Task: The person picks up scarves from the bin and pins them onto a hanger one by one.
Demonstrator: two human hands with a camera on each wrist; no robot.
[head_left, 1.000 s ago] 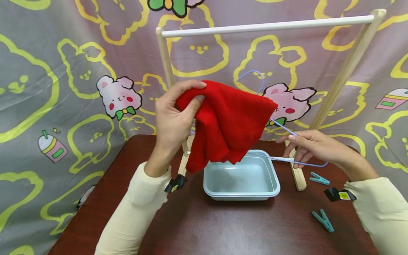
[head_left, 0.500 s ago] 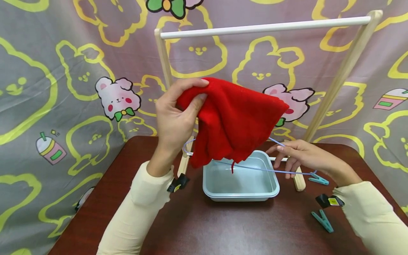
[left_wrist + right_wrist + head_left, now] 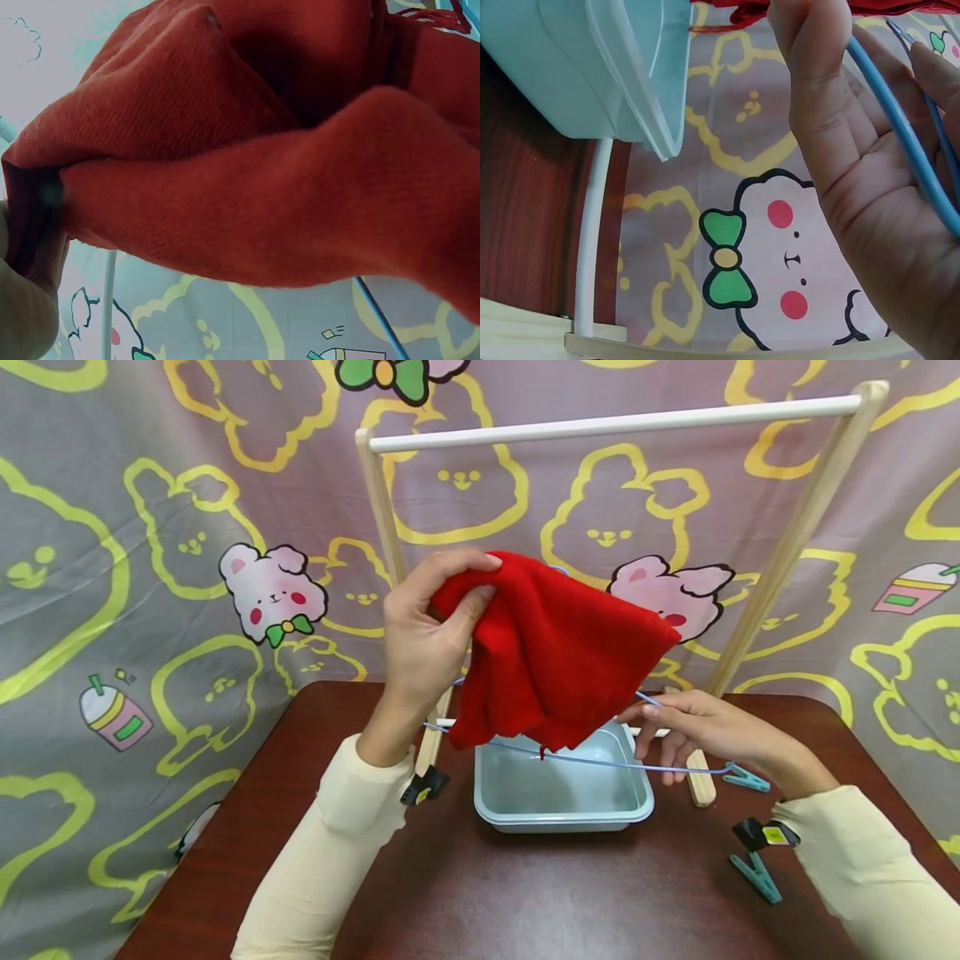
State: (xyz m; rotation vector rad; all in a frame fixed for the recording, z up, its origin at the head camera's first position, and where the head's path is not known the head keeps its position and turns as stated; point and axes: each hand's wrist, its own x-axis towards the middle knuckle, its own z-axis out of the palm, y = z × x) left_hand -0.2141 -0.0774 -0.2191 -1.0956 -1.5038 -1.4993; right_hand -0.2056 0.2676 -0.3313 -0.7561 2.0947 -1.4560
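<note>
My left hand [image 3: 431,627] pinches a folded red cloth [image 3: 562,652] between thumb and fingers at its upper left. It hangs in folds above the basin, with loose strands at its lower edge; the left wrist view shows its fine ribbed weave [image 3: 225,210]. My right hand [image 3: 705,727] grips a thin blue clothes hanger [image 3: 600,763] by its right corner. Most of the hanger's upper part is hidden behind the cloth, while its long lower bar runs below the cloth's hem. In the right wrist view, the blue hanger [image 3: 900,120] crosses the palm beneath curled fingers.
A pale blue basin [image 3: 562,818] sits on the dark wooden table [image 3: 525,893]. Behind it rises a wooden rack with a white top rail [image 3: 615,425]. Two teal clothespins [image 3: 746,777] lie at the right. A patterned curtain [image 3: 180,710] backs the table.
The hanger has turned and moved left behind the cloth, its hook now almost hidden and its lower bar stretching under the hem. My right hand has shifted left; the cloth's free corner has swung right.
</note>
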